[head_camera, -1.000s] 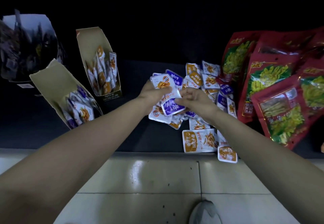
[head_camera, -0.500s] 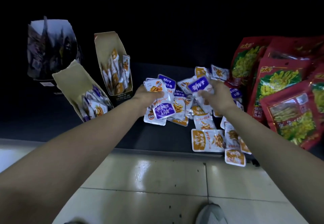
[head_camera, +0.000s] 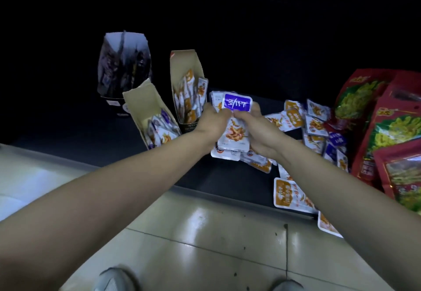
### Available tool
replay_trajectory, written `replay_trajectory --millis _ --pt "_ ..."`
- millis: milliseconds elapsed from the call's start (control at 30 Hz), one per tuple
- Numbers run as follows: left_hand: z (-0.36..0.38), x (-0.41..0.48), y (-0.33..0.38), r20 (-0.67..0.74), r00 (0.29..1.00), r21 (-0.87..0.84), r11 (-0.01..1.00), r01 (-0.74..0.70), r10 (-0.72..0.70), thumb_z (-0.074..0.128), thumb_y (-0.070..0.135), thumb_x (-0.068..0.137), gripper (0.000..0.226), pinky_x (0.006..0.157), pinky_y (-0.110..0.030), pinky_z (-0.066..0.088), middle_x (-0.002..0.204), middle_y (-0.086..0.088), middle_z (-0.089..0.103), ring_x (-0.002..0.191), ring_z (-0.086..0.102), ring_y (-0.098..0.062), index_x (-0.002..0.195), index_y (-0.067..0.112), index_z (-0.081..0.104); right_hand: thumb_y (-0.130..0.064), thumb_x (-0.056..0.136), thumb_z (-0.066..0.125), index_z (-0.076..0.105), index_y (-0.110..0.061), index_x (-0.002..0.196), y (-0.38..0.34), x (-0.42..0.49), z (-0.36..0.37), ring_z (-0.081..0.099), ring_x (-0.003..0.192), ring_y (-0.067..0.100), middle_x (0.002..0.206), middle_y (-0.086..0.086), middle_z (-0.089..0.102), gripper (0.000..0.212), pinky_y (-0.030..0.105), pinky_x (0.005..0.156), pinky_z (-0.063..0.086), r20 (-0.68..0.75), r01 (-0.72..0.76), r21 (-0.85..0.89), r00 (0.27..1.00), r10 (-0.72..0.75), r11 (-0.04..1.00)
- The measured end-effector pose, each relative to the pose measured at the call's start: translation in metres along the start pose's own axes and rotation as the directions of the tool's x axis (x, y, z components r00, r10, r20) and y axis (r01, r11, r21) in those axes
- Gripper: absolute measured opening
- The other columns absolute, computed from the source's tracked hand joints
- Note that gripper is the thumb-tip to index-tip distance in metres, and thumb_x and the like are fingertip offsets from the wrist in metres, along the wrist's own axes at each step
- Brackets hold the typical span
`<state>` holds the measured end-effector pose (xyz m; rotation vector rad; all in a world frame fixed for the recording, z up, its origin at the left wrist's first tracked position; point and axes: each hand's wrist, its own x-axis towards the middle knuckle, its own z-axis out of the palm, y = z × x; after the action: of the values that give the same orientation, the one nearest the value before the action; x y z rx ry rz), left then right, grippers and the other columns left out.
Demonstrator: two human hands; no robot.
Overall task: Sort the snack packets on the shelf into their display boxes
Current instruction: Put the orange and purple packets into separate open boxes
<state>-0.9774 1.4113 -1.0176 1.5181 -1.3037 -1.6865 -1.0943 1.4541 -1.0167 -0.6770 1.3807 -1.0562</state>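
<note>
Hands: our left hand (head_camera: 214,122) & right hand (head_camera: 258,132), fingers clamped on packet stack (head_camera: 234,131).
Stack: over shelf (head_camera: 227,176), just beside orange box (head_camera: 182,67); purple box (head_camera: 141,103) further left.
Risk: we reckon loose grip = stack fans, spills; purple lot could land w/ orange.

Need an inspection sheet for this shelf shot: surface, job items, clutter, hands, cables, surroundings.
Surface: dark shelf, dimly lit.
Job's things: stack of purple-and-white foil snack packets held above the shelf; tan cardboard display box with purple packets and tan cardboard display box with orange packets at left, both part filled; loose pile of orange and purple packets at right.
Clutter: large red snack bags far right; dark box of dark packets back left.
Hands: left hand and right hand both grip the stack.
Cables: nothing seen.
Surroundings: pale glossy floor tiles; grey shoes at the bottom edge.
</note>
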Motion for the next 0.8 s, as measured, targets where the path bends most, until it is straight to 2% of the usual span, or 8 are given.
replay_trajectory --millis 167,233,333,400,467,567,633,800 --pt "-0.058 -0.015 0.033 -0.125 0.988 0.325 0.945 -0.045 0.09 0.042 0.042 0.094 0.045 0.108 -0.04 0.037 0.132 -0.018 0.052 0.123 0.047 -0.034 0.122 0.01 0.058 -0.007 0.09 0.065 0.02 -0.021 0.15 -0.029 0.001 0.039 0.067 0.092 0.018 0.116 0.009 0.064 0.077 0.034 0.079 0.058 0.079 0.05 0.011 0.996 -0.051 0.999" --pt "-0.092 -0.021 0.031 -0.114 0.986 0.365 0.928 -0.073 0.122 0.039 0.048 0.087 0.053 0.106 -0.047 0.041 0.125 -0.021 0.059 0.118 0.053 -0.037 0.111 0.009 0.064 -0.005 0.089 0.067 0.018 -0.022 0.151 -0.037 0.005 0.055 0.067 0.093 0.017 0.122 0.008 0.063 0.081 0.03 0.076 0.058 0.087 0.123 -0.061 0.989 -0.117 0.991" --pt "-0.14 -0.024 0.003 -0.186 0.944 0.618 0.78 -0.104 0.273 0.047 0.046 0.089 0.055 0.1 -0.049 0.042 0.12 -0.024 0.051 0.118 0.047 -0.043 0.115 -0.001 0.057 0.001 0.087 0.067 0.018 -0.022 0.146 -0.039 0.011 0.086 0.063 0.102 0.016 0.129 0.006 0.053 0.08 0.028 0.079 0.058 0.194 0.258 -0.227 0.957 -0.216 0.939" --pt "-0.155 -0.03 -0.019 -0.281 0.903 0.679 0.733 -0.052 0.325 0.059 0.028 0.091 0.048 0.099 -0.045 0.04 0.126 -0.023 0.04 0.12 0.042 -0.04 0.126 -0.002 0.045 -0.003 0.086 0.069 0.013 -0.021 0.147 -0.034 0.016 0.11 0.057 0.114 0.02 0.134 0.005 0.045 0.085 0.034 0.089 0.054 0.255 0.334 -0.437 0.936 -0.241 0.835" --pt "-0.161 -0.033 -0.037 -0.307 0.904 0.633 0.773 -0.038 0.296 0.063 0.016 0.089 0.054 0.091 -0.041 0.042 0.129 -0.021 0.036 0.113 0.048 -0.039 0.134 0.001 0.036 -0.008 0.085 0.07 0.01 -0.017 0.147 -0.024 0.021 0.132 0.053 0.116 0.019 0.135 0.005 0.046 0.087 0.034 0.092 0.049 0.28 0.372 -0.609 0.927 -0.249 0.701" --pt "-0.165 -0.028 -0.057 -0.276 0.937 0.553 0.833 -0.028 0.215 0.061 0.018 0.09 0.054 0.076 -0.038 0.043 0.122 -0.019 0.052 0.101 0.058 -0.039 0.134 0.008 0.032 -0.013 0.088 0.066 0.025 -0.008 0.142 -0.003 0.03 0.155 0.055 0.113 0.026 0.128 0.011 0.053 0.067 0.038 0.089 0.048 0.266 0.382 -0.812 0.915 -0.302 0.441" --pt "-0.167 -0.022 -0.063 -0.278 0.935 0.531 0.846 -0.042 0.221 0.058 0.02 0.091 0.048 0.07 -0.035 0.038 0.107 -0.016 0.064 0.095 0.061 -0.038 0.132 0.011 0.034 -0.013 0.089 0.063 0.031 -0.007 0.143 0.004 0.033 0.164 0.053 0.117 0.034 0.13 0.016 0.048 0.063 0.039 0.089 0.046 0.26 0.364 -0.886 0.903 -0.341 0.288" --pt "-0.167 -0.019 -0.066 -0.274 0.926 0.504 0.859 -0.092 0.26 0.056 0.018 0.091 0.044 0.064 -0.034 0.039 0.08 -0.003 0.065 0.079 0.065 -0.032 0.13 0.009 0.037 -0.015 0.091 0.061 0.024 -0.006 0.15 -0.003 0.037 0.174 0.053 0.114 0.036 0.132 0.017 0.038 0.071 0.037 0.086 0.043 0.278 0.332 -0.935 0.905 -0.322 0.127"
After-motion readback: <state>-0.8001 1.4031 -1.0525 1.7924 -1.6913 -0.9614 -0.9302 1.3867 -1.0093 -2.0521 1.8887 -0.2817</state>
